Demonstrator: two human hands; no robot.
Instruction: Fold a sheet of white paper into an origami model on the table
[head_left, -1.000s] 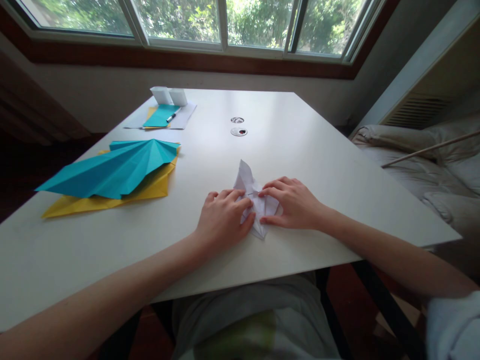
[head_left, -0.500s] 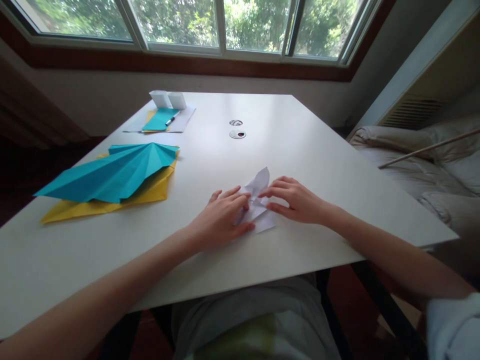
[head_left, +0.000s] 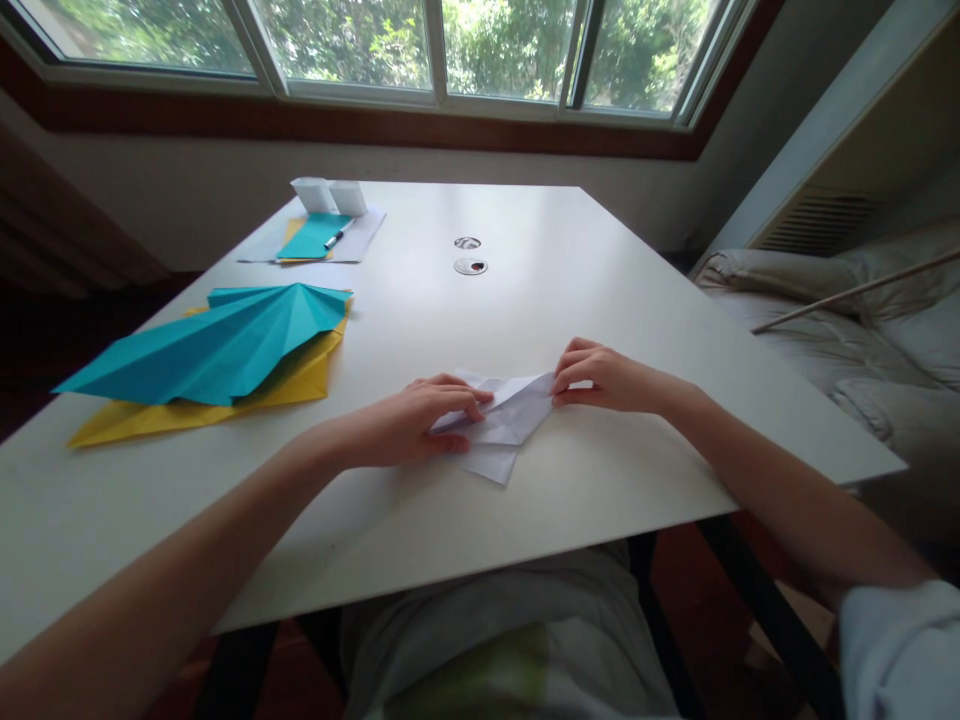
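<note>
A folded sheet of white paper (head_left: 514,415) lies on the white table (head_left: 420,530) in front of me, its layers partly spread and one corner pointing toward me. My left hand (head_left: 431,418) rests on its left side, fingers stretched over the paper and thumb along the near edge. At the right corner, my right hand (head_left: 592,375) pinches the paper between thumb and fingertips, lifting that corner slightly. The part of the paper under my left fingers is hidden.
To the left lies a pleated turquoise paper (head_left: 225,345) on a folded yellow paper (head_left: 277,400). Farther back are flat sheets, a turquoise one (head_left: 315,238) with a pen (head_left: 339,235) on it, and two small white paper shapes (head_left: 347,197). Two round grommets (head_left: 471,267) sit mid-table.
My right hand has moved right and pulled the paper's upper flap out to the right and down. My left hand has shifted left, and the paper now lies wider.
</note>
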